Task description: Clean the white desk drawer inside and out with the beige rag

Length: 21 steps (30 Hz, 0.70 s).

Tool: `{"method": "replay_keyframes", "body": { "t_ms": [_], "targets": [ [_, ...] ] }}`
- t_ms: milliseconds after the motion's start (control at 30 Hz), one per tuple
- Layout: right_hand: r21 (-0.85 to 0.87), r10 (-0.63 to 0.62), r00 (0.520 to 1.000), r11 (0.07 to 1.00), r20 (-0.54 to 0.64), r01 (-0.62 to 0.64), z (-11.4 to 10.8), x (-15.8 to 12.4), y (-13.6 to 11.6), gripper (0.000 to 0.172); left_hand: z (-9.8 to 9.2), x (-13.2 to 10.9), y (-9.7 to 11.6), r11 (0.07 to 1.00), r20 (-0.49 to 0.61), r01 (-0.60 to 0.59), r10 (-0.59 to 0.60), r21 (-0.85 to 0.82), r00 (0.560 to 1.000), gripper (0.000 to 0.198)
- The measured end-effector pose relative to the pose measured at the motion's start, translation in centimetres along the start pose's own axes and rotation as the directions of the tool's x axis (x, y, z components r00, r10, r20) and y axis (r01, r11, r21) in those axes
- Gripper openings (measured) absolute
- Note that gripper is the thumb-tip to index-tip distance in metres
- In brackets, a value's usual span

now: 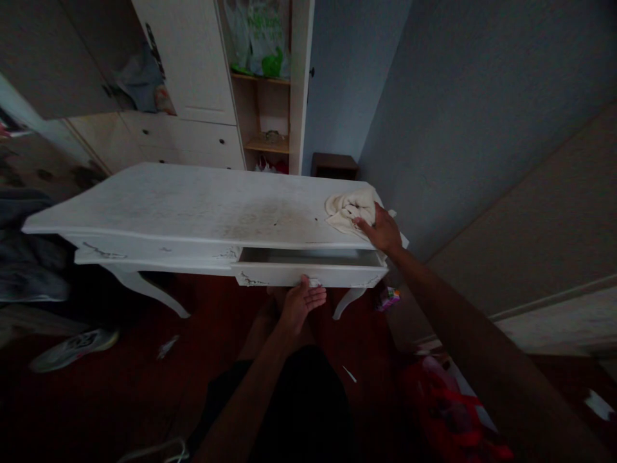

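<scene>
A white desk with carved trim stands before me, its top marked by a dark smudged patch right of the middle. The right drawer is pulled partway out, and its visible inside looks bare. My left hand is at the drawer's front, thumb and fingers closed around the small knob. Over at the desk's right end, my right hand grips a bunched cream cloth that lies against the desktop.
Behind the desk stands a white cabinet with open shelves holding a plastic bag. A grey wall rises on the right. On the dark red floor are a shoe, a small purple box and a red bag.
</scene>
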State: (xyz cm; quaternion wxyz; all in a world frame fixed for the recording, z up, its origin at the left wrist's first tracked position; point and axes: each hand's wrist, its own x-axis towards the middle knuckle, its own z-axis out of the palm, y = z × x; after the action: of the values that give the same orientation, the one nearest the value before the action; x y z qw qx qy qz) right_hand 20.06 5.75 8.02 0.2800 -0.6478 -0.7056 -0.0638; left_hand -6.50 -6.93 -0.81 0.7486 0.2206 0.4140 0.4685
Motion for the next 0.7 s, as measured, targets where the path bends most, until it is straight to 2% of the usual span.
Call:
{"method": "replay_keyframes", "body": {
  "t_ms": [200, 367, 500, 600, 700],
  "targets": [
    [0.000, 0.006, 1.000, 1.000, -0.028, -0.006, 0.0, -0.2, -0.2, 0.079, 1.7, 3.6, 1.8, 0.995, -0.109, -0.011, 0.000, -0.101, 0.994, 0.044],
    [-0.049, 0.000, 1.000, 0.999, -0.002, 0.000, -0.1, -0.1, -0.1, 0.080, 3.1, 5.3, 3.2, 0.982, -0.119, 0.021, -0.044, -0.187, 0.992, 0.037],
    [-0.059, 0.007, 1.000, 0.998, -0.018, -0.008, -0.1, -0.2, -0.2, 0.081, 3.2, 5.9, 3.5, 0.972, -0.104, 0.072, -0.098, -0.224, 0.990, 0.037],
    [-0.028, 0.002, 0.999, 1.000, -0.034, -0.003, -0.2, -0.2, -0.3, 0.080, 2.9, 5.9, 3.3, 0.973, -0.066, 0.060, -0.076, -0.225, 0.995, 0.036],
    [-0.028, -0.031, 0.999, 0.999, 0.015, 0.032, -0.5, -0.1, -0.2, 0.080, 2.1, 4.8, 3.5, 0.982, -0.033, 0.104, -0.111, -0.159, 0.993, 0.050]
  ]
}}
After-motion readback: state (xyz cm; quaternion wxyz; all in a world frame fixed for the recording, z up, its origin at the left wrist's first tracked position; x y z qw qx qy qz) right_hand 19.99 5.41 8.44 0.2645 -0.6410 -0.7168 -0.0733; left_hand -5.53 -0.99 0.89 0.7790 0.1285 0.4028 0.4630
